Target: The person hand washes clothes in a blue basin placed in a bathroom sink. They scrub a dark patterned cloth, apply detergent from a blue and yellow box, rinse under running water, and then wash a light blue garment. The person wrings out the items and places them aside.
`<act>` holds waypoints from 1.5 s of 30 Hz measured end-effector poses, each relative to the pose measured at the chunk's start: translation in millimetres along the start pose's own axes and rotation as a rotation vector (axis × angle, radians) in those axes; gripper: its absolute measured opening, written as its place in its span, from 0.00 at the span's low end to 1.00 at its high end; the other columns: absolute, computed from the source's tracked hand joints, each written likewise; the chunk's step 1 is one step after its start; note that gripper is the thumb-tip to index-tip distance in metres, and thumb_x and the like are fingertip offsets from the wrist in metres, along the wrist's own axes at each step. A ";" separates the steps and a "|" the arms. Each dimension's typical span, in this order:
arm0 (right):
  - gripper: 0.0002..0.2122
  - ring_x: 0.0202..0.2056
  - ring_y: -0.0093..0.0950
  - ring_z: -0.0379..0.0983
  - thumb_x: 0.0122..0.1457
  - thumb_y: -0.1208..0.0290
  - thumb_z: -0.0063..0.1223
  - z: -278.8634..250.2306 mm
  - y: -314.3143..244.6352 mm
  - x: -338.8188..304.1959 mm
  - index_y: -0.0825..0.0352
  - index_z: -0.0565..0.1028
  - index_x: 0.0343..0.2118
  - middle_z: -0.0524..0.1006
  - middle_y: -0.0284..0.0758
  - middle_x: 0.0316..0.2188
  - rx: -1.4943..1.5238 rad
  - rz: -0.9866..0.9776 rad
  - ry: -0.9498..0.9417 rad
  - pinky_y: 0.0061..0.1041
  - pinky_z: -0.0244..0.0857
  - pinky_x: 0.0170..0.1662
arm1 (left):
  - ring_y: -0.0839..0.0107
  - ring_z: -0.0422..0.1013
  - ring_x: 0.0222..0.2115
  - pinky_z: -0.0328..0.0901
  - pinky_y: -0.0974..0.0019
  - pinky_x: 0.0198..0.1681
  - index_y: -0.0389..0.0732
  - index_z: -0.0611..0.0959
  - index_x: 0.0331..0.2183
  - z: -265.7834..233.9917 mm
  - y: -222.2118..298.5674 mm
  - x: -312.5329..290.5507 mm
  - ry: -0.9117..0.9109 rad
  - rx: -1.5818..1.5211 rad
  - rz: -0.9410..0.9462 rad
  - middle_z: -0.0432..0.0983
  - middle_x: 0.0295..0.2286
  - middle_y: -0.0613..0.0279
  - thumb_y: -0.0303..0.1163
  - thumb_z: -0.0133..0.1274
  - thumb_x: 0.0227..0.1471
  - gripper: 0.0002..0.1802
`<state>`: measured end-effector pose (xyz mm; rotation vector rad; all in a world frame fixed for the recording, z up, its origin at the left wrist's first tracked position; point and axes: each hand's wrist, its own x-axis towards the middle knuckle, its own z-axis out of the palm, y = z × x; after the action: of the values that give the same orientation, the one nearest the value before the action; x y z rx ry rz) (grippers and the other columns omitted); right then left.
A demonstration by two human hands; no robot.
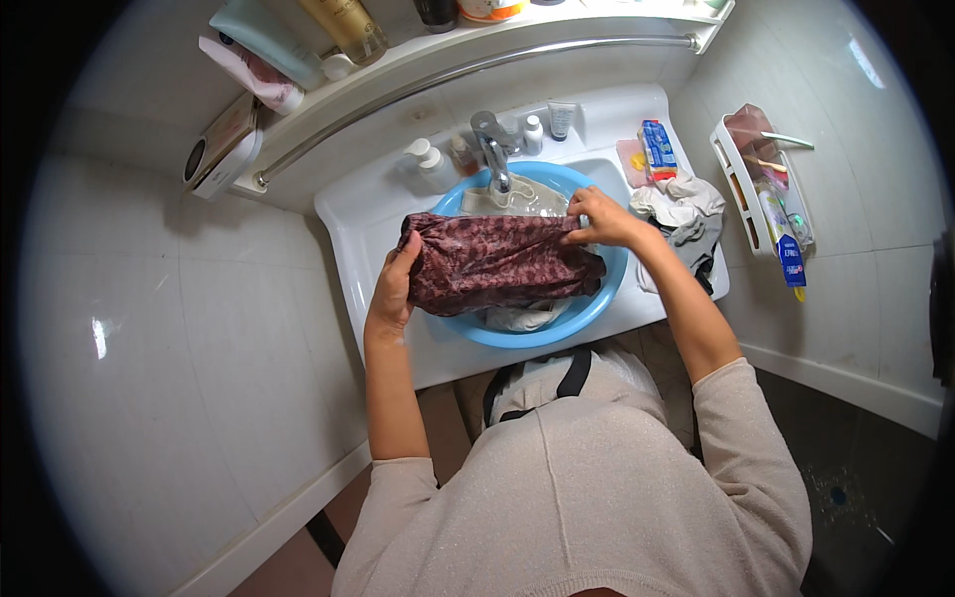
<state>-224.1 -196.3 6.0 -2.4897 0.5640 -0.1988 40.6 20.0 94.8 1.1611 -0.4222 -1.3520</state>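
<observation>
This looks like a bathroom, most likely in a home. A white sink [358, 234] has a shiny tap [494, 154], with a pump bottle [434, 174] near it. The pale walls [119, 338] hold a long metal bar [597, 43], a shelf [413, 52] of bottles [343, 28] and tubes [264, 42], and a rack [741, 184] with toothbrushes [789, 139].

I can't see past the maroon patterned cloth [487, 261] at mid-frame: it covers the middle of the light-blue basin [597, 306], part of a whitish cloth [524, 317] and most fingers of the left hand [392, 289]. The top edge crops the gold bottle [348, 28]; a dark object [942, 308] at far right is too dim to name.
</observation>
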 end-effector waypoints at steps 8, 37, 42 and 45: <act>0.10 0.25 0.17 0.60 0.52 0.66 0.56 -6.6 11.8 4.3 0.68 0.70 0.30 0.67 0.26 0.20 0.678 0.242 0.093 0.20 0.59 0.29 | 0.62 0.65 0.48 0.59 0.58 0.53 0.39 0.68 0.50 9.6 -33.5 10.4 -0.019 -0.376 -0.079 0.68 0.47 0.58 0.47 0.42 0.57 0.26; 0.22 0.27 0.27 0.73 0.45 0.63 0.64 -25.4 225.1 -33.3 0.71 0.68 0.37 0.74 0.38 0.28 0.968 0.921 0.514 0.27 0.68 0.28 | 0.60 0.63 0.49 0.56 0.56 0.55 0.35 0.68 0.49 35.2 -88.4 26.4 0.002 -0.565 -0.051 0.67 0.48 0.54 0.41 0.40 0.58 0.23; 0.19 0.25 0.22 0.72 0.49 0.59 0.60 -41.2 171.4 -69.2 0.69 0.70 0.35 0.75 0.34 0.27 0.916 0.843 0.720 0.21 0.67 0.29 | 0.58 0.63 0.49 0.57 0.55 0.55 0.34 0.67 0.49 35.2 -88.9 26.2 -0.004 -0.578 -0.103 0.66 0.48 0.53 0.42 0.39 0.59 0.24; 0.18 0.27 0.21 0.74 0.54 0.60 0.55 -46.0 91.5 -72.2 0.69 0.68 0.40 0.75 0.32 0.29 1.092 0.525 0.736 0.21 0.70 0.28 | 0.57 0.63 0.50 0.57 0.54 0.55 0.34 0.66 0.50 31.7 -90.4 24.4 -0.030 -0.608 -0.139 0.66 0.49 0.52 0.45 0.36 0.59 0.26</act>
<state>-333.1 -256.3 -9.1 -1.1154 1.0172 -0.9341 -26.9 2.7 24.6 0.6718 0.0589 -1.4798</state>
